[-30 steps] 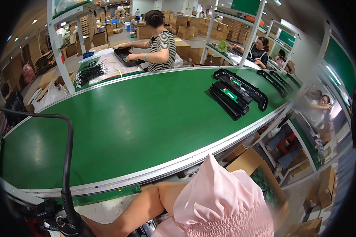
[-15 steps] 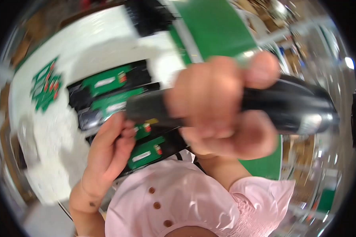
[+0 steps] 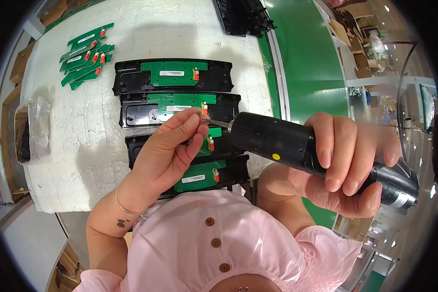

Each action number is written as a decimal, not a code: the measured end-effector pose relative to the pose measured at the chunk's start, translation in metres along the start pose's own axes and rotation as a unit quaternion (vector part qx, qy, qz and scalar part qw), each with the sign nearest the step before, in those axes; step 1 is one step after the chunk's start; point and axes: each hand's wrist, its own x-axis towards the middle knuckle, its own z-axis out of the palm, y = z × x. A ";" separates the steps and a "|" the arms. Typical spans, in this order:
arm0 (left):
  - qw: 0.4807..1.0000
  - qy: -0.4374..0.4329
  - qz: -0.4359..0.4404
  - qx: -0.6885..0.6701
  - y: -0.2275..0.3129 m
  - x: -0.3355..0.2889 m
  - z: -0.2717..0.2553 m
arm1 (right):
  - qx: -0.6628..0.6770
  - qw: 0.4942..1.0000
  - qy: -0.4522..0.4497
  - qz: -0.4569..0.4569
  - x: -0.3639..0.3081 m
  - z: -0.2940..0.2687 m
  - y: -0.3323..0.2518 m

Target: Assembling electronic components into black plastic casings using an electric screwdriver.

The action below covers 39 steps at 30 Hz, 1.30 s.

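A black electric screwdriver [image 3: 270, 138] with a yellow dot on its body lies in my right hand [image 3: 345, 155], whose fingers wrap round the rear half. Its thin metal bit [image 3: 217, 122] points left. At the bit's tip, my left hand [image 3: 168, 146] has thumb and fingers pinched together; whatever they pinch is too small to name. Below the hands lie several black plastic panels [image 3: 131, 78] in a column, each carrying a green circuit board [image 3: 155, 72] with a white label and a red-and-white connector. My left hand and the screwdriver partly cover the middle panels.
Loose green circuit boards [image 3: 87, 58] are heaped at the far left of the white foam-like table surface [image 3: 90, 126]. A plastic-lined box [image 3: 27, 129] of small dark pieces stands at the left edge. More black parts [image 3: 243, 17] lie at the back, beside a green surface [image 3: 309, 63].
The screwdriver has swung lower and away to the right, and its bit now shows. My left hand has moved up and right to the bit's tip.
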 end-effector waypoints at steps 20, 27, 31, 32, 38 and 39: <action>0.998 -0.041 -0.030 -0.045 -0.007 0.005 -0.006 | -0.020 1.000 -0.016 0.016 0.001 0.004 0.003; 1.000 0.015 0.022 -0.013 -0.014 0.008 -0.002 | -0.116 0.989 -0.083 -0.024 -0.010 0.007 0.014; 0.999 -0.005 0.034 -0.007 -0.016 0.004 0.001 | -0.058 0.993 -0.102 0.014 -0.004 -0.004 0.020; 0.999 -0.007 0.030 -0.010 -0.016 0.001 0.006 | -0.076 0.996 -0.036 0.016 -0.005 -0.004 0.022; 0.998 -0.032 -0.045 0.033 -0.008 -0.010 0.002 | 0.127 0.990 0.046 0.037 0.010 -0.043 0.031; 0.998 -0.032 -0.043 0.029 -0.005 -0.010 0.001 | 0.135 0.988 0.070 0.036 0.010 -0.046 0.031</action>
